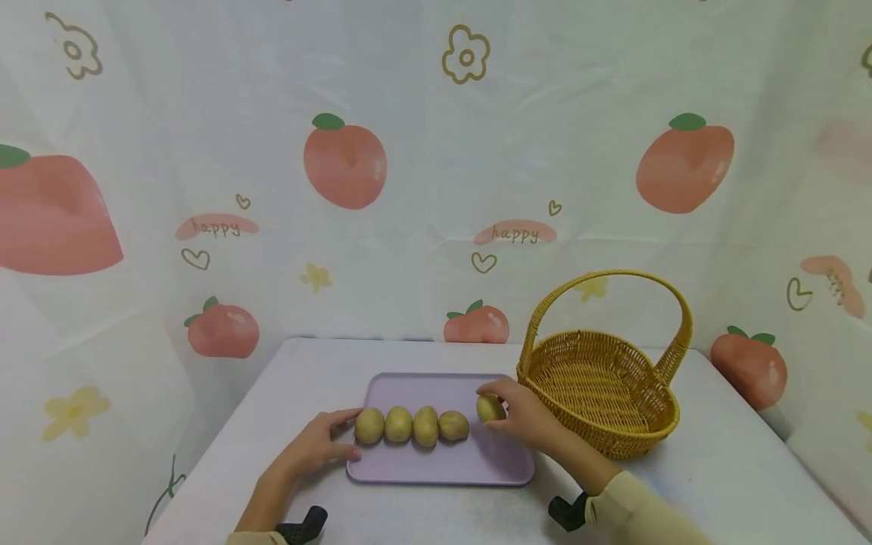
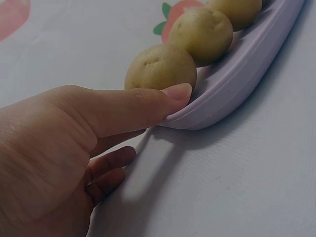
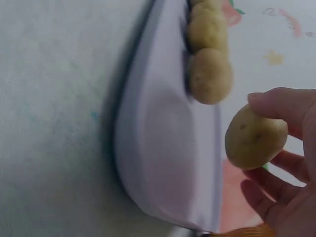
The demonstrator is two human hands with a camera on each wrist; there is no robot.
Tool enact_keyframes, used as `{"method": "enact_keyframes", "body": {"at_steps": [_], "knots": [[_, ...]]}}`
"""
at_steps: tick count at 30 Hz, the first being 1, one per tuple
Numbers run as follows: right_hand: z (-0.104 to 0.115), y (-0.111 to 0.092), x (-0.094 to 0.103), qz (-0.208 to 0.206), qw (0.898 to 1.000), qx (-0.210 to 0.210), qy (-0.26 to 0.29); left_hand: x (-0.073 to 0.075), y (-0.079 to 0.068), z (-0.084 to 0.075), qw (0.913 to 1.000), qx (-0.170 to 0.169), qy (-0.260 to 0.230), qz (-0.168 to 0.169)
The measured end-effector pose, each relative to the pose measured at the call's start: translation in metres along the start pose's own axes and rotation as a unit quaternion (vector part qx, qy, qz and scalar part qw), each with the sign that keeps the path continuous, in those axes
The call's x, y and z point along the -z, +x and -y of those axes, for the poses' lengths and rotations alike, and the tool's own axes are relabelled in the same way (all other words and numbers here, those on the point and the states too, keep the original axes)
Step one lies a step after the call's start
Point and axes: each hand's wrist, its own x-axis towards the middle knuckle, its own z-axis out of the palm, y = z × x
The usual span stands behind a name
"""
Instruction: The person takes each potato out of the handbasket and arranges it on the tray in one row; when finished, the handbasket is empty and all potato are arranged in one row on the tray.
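Observation:
In the head view, a row of several yellow-brown potatoes (image 1: pixel 425 427) lies across a pale purple tray (image 1: pixel 436 471). My right hand (image 1: pixel 521 412) grips another potato (image 3: pixel 256 137) between thumb and fingers, over the tray's right part. The right wrist view shows this potato apart from the end one of the row (image 3: pixel 211 76). At the tray's left edge is my left hand (image 1: pixel 316 444), its thumb and index finger spread about the leftmost potato (image 2: pixel 160 69). Its thumb (image 2: pixel 148 106) lies straight along the tray rim, overlapping that potato in the left wrist view; the other fingers are loosely bent.
A yellow wicker basket (image 1: pixel 599 378) with a tall arched handle stands right of the tray, close to my right forearm. Both sit on a white table (image 1: pixel 309 386). Behind it hangs a white curtain (image 1: pixel 422 151) printed with peaches and flowers.

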Motion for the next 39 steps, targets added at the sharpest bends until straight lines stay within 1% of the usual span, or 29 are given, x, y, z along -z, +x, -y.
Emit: {"method": "enact_keyframes", "body": {"at_steps": [4, 7, 9, 14, 16, 20, 23, 26, 28, 30, 33, 36, 38, 39], "knots": [[-0.002, 0.0, -0.014, 0.034, 0.998, -0.039, -0.021, -0.002, 0.0, 0.0, 1.0, 0.006, 0.002, 0.001], [-0.002, 0.0, -0.019, 0.056, 0.996, -0.062, -0.026, -0.002, 0.002, 0.001, 1.0, 0.002, 0.0, 0.001], [-0.002, 0.001, -0.021, 0.061, 0.996, -0.065, -0.029, -0.002, 0.002, 0.002, 1.0, 0.004, 0.003, -0.001], [0.003, 0.004, -0.022, 0.068, 0.995, -0.067, -0.017, -0.001, 0.0, 0.001, 0.9998, 0.016, 0.001, -0.009], [0.004, 0.004, -0.022, 0.073, 0.995, -0.074, -0.009, -0.001, -0.001, 0.001, 0.9998, 0.016, -0.002, -0.009], [0.004, 0.002, -0.021, 0.082, 0.993, -0.086, 0.001, 0.0, -0.002, 0.0, 0.9994, 0.031, -0.014, -0.008], [0.004, -0.002, -0.019, 0.08, 0.993, -0.089, 0.007, 0.0, -0.003, 0.001, 0.9988, 0.044, -0.019, -0.005], [0.004, -0.008, -0.014, 0.062, 0.994, -0.088, 0.014, 0.0, -0.003, 0.002, 0.999, 0.042, -0.017, -0.002], [0.004, -0.012, -0.009, 0.048, 0.995, -0.083, 0.018, 0.0, -0.003, 0.003, 0.9993, 0.034, -0.014, -0.002], [0.006, -0.016, -0.001, 0.036, 0.996, -0.084, 0.022, -0.001, -0.003, 0.003, 0.9995, 0.028, -0.014, -0.003], [0.007, -0.024, 0.012, 0.02, 0.997, -0.073, 0.026, -0.002, -0.005, 0.002, 0.9994, 0.032, -0.013, -0.006], [0.006, -0.037, 0.03, -0.017, 0.999, -0.046, 0.016, -0.003, -0.007, 0.0, 0.9992, 0.039, -0.013, -0.004], [0.002, -0.047, 0.041, -0.054, 0.998, -0.015, 0.0, -0.004, -0.009, 0.001, 0.9995, 0.032, -0.008, 0.001], [0.0, -0.053, 0.048, -0.072, 0.997, -0.007, -0.012, -0.003, -0.009, 0.001, 0.9997, 0.025, -0.005, 0.005]]}}
